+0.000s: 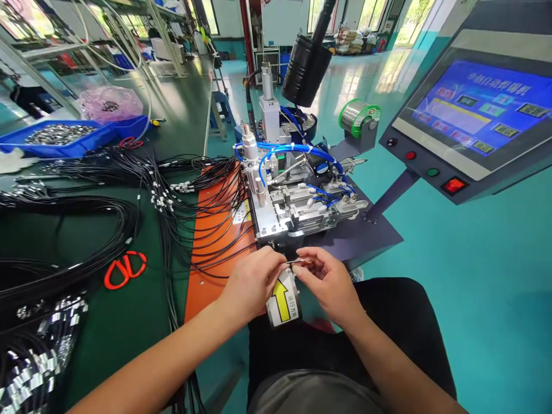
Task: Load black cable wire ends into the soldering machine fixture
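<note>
Pinching the thin cable end (293, 262) between fingertips, the left hand (255, 282) and right hand (328, 283) are meeting just above the yellow-arrow cylinder (283, 300), the metal machine (297, 190) standing just beyond them.

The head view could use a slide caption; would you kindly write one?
Left hand and right hand pinch a thin piece before a metal machine, black cables alongside.
</note>
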`<state>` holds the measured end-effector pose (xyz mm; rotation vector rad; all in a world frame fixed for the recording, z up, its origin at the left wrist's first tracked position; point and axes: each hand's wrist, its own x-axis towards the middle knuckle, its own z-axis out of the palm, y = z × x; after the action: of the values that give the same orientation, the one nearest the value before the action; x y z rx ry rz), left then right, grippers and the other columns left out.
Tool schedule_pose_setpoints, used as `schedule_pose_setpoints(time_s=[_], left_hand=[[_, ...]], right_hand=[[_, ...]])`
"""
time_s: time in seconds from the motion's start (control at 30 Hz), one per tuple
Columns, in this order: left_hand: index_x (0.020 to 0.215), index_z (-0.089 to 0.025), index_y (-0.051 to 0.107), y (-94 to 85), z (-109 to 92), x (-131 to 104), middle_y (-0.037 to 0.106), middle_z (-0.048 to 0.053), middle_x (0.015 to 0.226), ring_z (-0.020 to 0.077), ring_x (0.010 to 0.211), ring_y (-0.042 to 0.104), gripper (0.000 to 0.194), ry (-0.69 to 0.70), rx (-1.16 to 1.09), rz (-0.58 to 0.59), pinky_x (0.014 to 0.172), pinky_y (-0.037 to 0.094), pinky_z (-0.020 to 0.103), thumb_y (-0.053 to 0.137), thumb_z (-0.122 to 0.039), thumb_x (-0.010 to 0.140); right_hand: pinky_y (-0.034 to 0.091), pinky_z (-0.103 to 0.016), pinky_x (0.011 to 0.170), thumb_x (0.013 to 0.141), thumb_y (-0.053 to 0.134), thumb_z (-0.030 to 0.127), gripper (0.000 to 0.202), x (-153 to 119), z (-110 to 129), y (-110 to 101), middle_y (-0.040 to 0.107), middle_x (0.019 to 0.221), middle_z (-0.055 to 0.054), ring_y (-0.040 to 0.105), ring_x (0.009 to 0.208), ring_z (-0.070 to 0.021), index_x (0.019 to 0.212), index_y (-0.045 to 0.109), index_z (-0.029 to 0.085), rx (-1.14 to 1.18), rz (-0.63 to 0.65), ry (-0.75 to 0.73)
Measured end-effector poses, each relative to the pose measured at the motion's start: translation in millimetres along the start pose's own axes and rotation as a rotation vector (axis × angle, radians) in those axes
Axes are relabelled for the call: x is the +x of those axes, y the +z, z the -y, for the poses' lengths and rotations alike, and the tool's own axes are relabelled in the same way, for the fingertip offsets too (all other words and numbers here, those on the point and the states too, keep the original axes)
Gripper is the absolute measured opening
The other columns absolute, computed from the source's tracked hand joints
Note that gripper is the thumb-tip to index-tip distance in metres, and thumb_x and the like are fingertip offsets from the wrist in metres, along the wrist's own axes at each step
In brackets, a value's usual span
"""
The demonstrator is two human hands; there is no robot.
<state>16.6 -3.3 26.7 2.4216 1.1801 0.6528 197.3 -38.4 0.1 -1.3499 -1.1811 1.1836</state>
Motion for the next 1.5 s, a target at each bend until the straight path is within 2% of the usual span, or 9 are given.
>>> schedule_pose_setpoints(time_s=[0.1, 0.2, 0.4, 0.67, 0.9, 1.27, 1.37, 1.5], left_hand=[[0.087, -0.016, 0.061, 6.5, 0.8, -1.8, 0.057, 0.003, 0.080, 0.0154, 0.073, 0.053, 0.020, -0.003, 0.047, -0.051, 0.065, 0.043, 0.027, 0.046, -0.025, 0.098], [0.087, -0.016, 0.058, 12.4, 3.3, -5.5, 0.057, 0.003, 0.080, 0.0158, 0.074, 0.053, 0.020, 0.008, 0.043, -0.091, 0.067, 0.042, 0.028, 0.045, -0.026, 0.099], [0.086, -0.017, 0.057, 16.4, 6.5, -6.7, 0.056, 0.003, 0.078, 0.0154, 0.072, 0.052, 0.022, -0.017, 0.016, -0.091, 0.067, 0.042, 0.029, 0.044, -0.028, 0.100], [0.086, -0.017, 0.057, 15.8, 5.8, -6.8, 0.055, 0.002, 0.079, 0.0153, 0.072, 0.052, 0.021, -0.037, -0.001, -0.092, 0.065, 0.041, 0.028, 0.045, -0.028, 0.099], [0.083, -0.017, 0.056, 16.5, 6.5, -6.4, 0.054, 0.002, 0.077, 0.0152, 0.071, 0.051, 0.021, -0.021, 0.016, -0.093, 0.065, 0.041, 0.028, 0.045, -0.027, 0.099], [0.083, -0.017, 0.057, 16.2, 5.8, -6.4, 0.054, 0.002, 0.077, 0.0152, 0.070, 0.051, 0.021, -0.006, 0.050, -0.101, 0.064, 0.041, 0.029, 0.045, -0.026, 0.099], [0.084, -0.018, 0.057, 16.4, 6.2, -6.5, 0.054, 0.002, 0.076, 0.0153, 0.070, 0.051, 0.021, -0.008, 0.045, -0.100, 0.065, 0.041, 0.029, 0.045, -0.027, 0.099], [0.083, -0.018, 0.057, 15.6, 5.6, -6.3, 0.055, 0.002, 0.077, 0.0154, 0.070, 0.052, 0.021, -0.013, 0.034, -0.097, 0.065, 0.042, 0.028, 0.045, -0.027, 0.098]], right_hand=[[0.052, -0.032, 0.077, 0.082, 0.069, 0.027, 0.036, -1.3, -2.8, -0.8, 0.071, 0.099, -0.005, 0.065, 0.083, -0.0180, 0.117, 0.060, 0.021, -0.038, -0.084, -0.017], [0.052, -0.032, 0.077, 0.084, 0.067, 0.028, 0.031, -3.8, -3.3, -4.4, 0.070, 0.099, -0.006, 0.064, 0.083, -0.0176, 0.114, 0.062, 0.021, -0.124, -0.121, -0.050], [0.050, -0.032, 0.076, 0.088, 0.063, 0.028, 0.022, -5.7, -0.6, -8.3, 0.069, 0.095, -0.004, 0.063, 0.083, -0.0176, 0.109, 0.066, 0.022, -0.298, -0.222, -0.172], [0.050, -0.030, 0.071, 0.089, 0.061, 0.028, 0.017, -2.0, 1.5, -6.0, 0.067, 0.092, -0.003, 0.061, 0.080, -0.0170, 0.104, 0.067, 0.022, -0.379, -0.204, -0.192], [0.049, -0.029, 0.072, 0.091, 0.059, 0.024, 0.018, -3.6, 0.8, -5.0, 0.066, 0.092, -0.003, 0.060, 0.079, -0.0168, 0.107, 0.067, 0.022, -0.409, -0.170, -0.257], [0.050, -0.029, 0.073, 0.092, 0.056, 0.020, 0.019, -3.9, 5.3, -5.5, 0.064, 0.096, -0.004, 0.060, 0.083, -0.0169, 0.105, 0.070, 0.023, -0.446, -0.189, -0.360], [0.049, -0.029, 0.071, 0.091, 0.059, 0.022, 0.012, -2.4, 5.4, -2.7, 0.065, 0.093, -0.004, 0.060, 0.080, -0.0166, 0.095, 0.070, 0.022, -0.398, -0.196, -0.303], [0.050, -0.029, 0.065, 0.087, 0.065, 0.032, 0.013, 2.9, 2.5, 0.6, 0.068, 0.085, -0.004, 0.062, 0.073, -0.0173, 0.088, 0.068, 0.020, -0.195, -0.170, -0.076]])
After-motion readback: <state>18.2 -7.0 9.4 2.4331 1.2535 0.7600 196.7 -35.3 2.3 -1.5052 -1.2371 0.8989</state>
